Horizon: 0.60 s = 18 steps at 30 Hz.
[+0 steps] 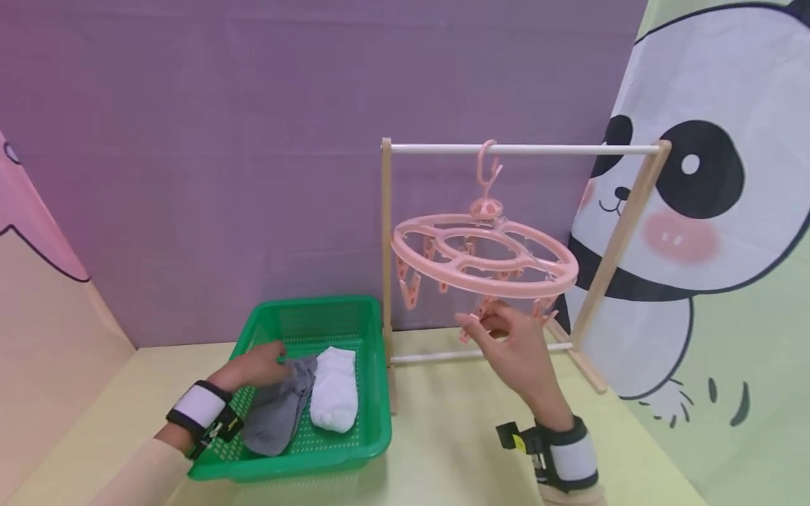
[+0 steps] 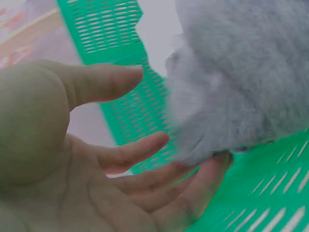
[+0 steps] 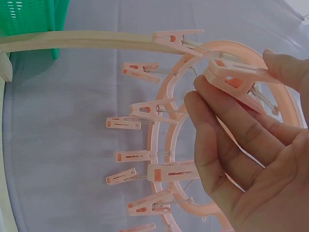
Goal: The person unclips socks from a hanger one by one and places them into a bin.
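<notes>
My left hand (image 1: 256, 365) is inside the green basket (image 1: 304, 469), at the far end of a grey sock (image 1: 275, 414). In the left wrist view its thumb stands apart from the fingers, and the fingertips touch the underside of the grey sock (image 2: 231, 92). A white sock (image 1: 334, 393) lies beside the grey one. My right hand (image 1: 519, 351) is under the front of a round pink clip hanger (image 1: 468, 283). Between thumb and fingers it pinches a pink clothespin (image 3: 231, 79) that hangs from the ring by a short link.
The hanger hooks over the white bar (image 1: 557, 149) of a rack with wooden posts (image 1: 387, 246). Several other pink clothespins (image 3: 135, 156) dangle from the ring. The basket stands left of the rack on a pale yellow table (image 1: 443, 450). A purple cloth (image 1: 253, 176) hangs behind.
</notes>
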Motion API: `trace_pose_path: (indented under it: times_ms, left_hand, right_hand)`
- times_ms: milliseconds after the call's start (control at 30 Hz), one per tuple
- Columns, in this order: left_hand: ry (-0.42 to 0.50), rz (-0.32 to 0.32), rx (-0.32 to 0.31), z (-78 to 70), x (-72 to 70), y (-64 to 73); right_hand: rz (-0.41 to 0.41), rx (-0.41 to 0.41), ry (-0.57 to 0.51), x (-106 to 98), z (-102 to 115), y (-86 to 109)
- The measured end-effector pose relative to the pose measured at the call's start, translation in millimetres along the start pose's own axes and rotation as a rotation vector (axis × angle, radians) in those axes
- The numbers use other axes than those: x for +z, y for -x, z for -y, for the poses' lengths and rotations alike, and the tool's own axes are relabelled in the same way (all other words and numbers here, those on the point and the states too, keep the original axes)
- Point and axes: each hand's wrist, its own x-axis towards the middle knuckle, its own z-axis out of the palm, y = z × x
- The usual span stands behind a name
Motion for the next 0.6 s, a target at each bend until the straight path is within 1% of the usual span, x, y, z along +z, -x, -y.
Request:
trace_pose_path:
  times_ms: [167,233,333,467,533,600]
  left_hand:
    - [0.068,-0.108,-0.004,-7.8,-14.3,28.0]
    - [0.096,-0.172,0.017,-12.4,-16.9,39.3]
    - [0.123,-0.289,0.077,-17.8,-19.1,56.2]
    - [0.154,-0.434,0.150,-18.4,-21.6,77.2]
    - [0.135,-0.488,0.163,-15.2,-22.0,84.3]
    - [0.078,-0.547,0.181,-7.5,-20.0,89.1]
  right_hand:
    - [-0.004,0.010,0.022,-0.3,-2.8,0.0]
    - [-0.009,0.009,0.036,-2.0,-3.9,-0.3]
    - [-0.002,0.019,0.046,-5.4,-6.5,2.2]
    - [0.056,0.054,0.066,-12.7,-13.8,8.4]
    - [0.108,0.087,0.086,-18.3,-18.8,12.0]
    - [0.162,0.115,0.109,-24.1,-25.3,15.8]
